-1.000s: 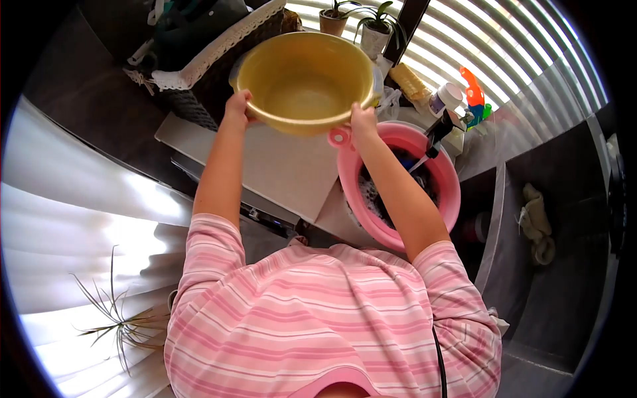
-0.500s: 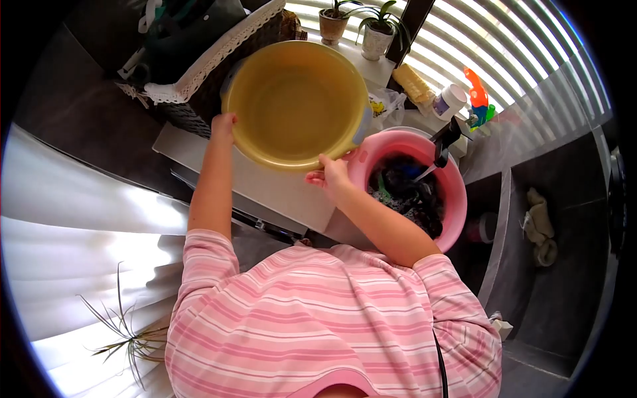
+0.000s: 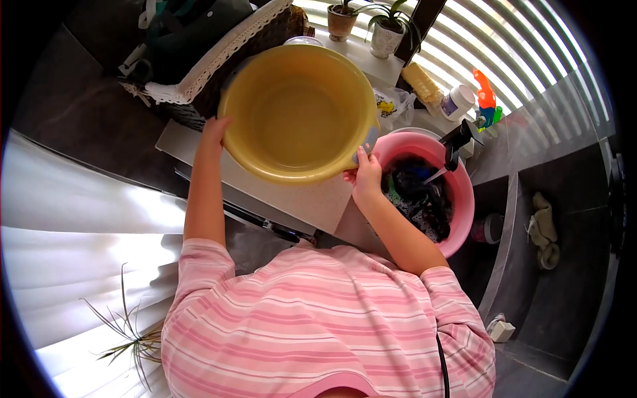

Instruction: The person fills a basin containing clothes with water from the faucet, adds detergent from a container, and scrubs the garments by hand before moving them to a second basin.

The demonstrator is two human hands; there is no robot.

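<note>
As we look down in the head view, the yellow basin (image 3: 297,119) has come lower than a second ago, and we now see more fully into its round mouth. Our right forearm, which then crossed the pink basin (image 3: 465,202), now passes along its near-left edge, so more of that basin's load shows. Taking the yellow basin's middle as our clock centre, the pink one stands at 4 o'clock, holding dark cloth (image 3: 424,199) among suds, with a thin pale stream dropping from the black tap (image 3: 458,137) above it. Within the yellow basin we see smooth walls and a ringed bottom. At 10 o'clock a wicker basket (image 3: 211,101) with a lace-trimmed edge carries something dark green, and at 1 o'clock two pots (image 3: 387,41) hold plants. Our yellow basin is held over the pale desk (image 3: 312,207); whether it touches it we cannot tell. Our left hand (image 3: 215,131) grips its rim between 8 and 9 o'clock, its fingers mostly hidden behind the wall. Our right hand (image 3: 367,176) pinches the rim between 4 and 5 o'clock, thumb extended beside the grey grip (image 3: 372,136), fingers curled beneath.
</note>
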